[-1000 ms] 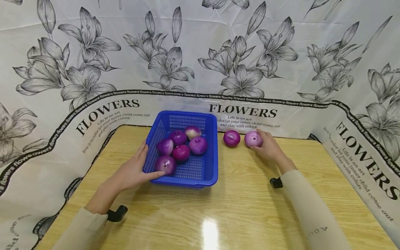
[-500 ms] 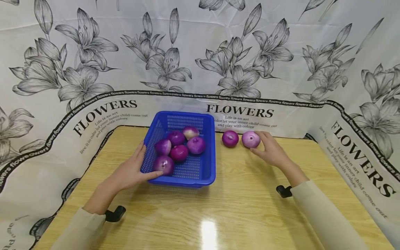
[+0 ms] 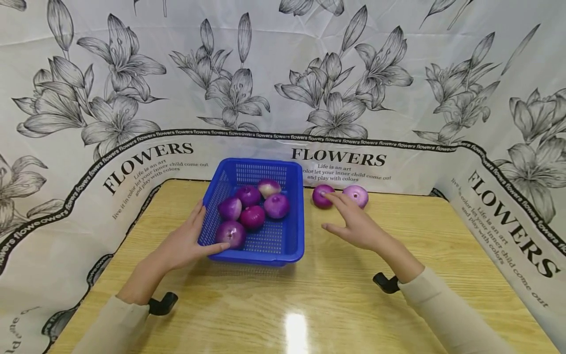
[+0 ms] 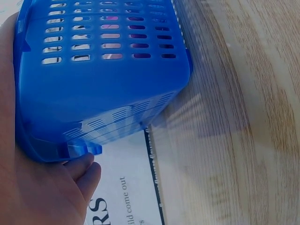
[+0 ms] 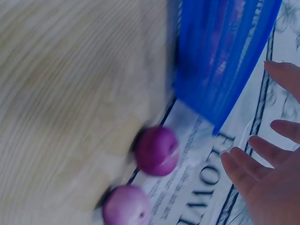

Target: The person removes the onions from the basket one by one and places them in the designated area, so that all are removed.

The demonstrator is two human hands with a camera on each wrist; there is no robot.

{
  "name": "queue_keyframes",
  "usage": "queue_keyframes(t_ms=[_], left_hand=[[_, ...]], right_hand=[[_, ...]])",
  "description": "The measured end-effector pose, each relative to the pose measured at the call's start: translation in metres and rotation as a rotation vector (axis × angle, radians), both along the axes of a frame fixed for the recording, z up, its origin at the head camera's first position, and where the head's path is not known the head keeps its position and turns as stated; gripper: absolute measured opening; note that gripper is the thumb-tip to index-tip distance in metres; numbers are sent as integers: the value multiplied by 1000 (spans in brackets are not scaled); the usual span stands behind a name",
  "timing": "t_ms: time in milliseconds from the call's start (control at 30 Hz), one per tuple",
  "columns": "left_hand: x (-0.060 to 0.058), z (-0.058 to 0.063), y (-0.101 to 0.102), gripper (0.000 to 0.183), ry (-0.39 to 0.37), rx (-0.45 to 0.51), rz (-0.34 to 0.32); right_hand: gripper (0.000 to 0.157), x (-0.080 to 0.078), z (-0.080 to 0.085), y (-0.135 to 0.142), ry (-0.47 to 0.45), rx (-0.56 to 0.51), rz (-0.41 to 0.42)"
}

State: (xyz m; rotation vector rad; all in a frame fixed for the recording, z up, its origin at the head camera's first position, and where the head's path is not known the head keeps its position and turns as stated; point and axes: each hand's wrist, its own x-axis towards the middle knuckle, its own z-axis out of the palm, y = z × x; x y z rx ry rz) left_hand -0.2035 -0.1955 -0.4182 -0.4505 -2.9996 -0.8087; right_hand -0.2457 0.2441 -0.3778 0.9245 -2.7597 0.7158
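A blue plastic basket (image 3: 295, 250) holding several purple onions (image 3: 253, 217) stands on the table. My left hand (image 3: 183, 243) grips its near left corner, the thumb over the front rim and the fingers along the left side. In the left wrist view, fingertips (image 4: 84, 176) curl at the basket's rim. Two onions lie right of the basket: a dark purple onion (image 3: 323, 196) and a paler onion (image 3: 356, 195). My right hand (image 3: 358, 226) hovers in front of them with fingers spread, holding nothing. In the right wrist view both onions lie apart from the fingers.
The light wooden table (image 3: 247, 309) runs back to a white cloth (image 3: 252, 142) with printed flowers and lettering, which rises behind and at both sides. A black wrist mount (image 3: 163, 303) sticks out below each forearm.
My right hand has come off the paler onion and moved left, toward the dark purple onion. The paler onion stays on the table. My left hand keeps its place on the basket.
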Motion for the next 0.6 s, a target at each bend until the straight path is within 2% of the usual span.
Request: queue_keyframes(t_ms=[267,600], left_hand=[[-2,-2,0,130,5,0,-4],[-2,-4,-2,128,8,4,-1]], right_hand=[[71,22,13,-48,-14,-2,112],[65,27,7,-100,-12,-5,239]])
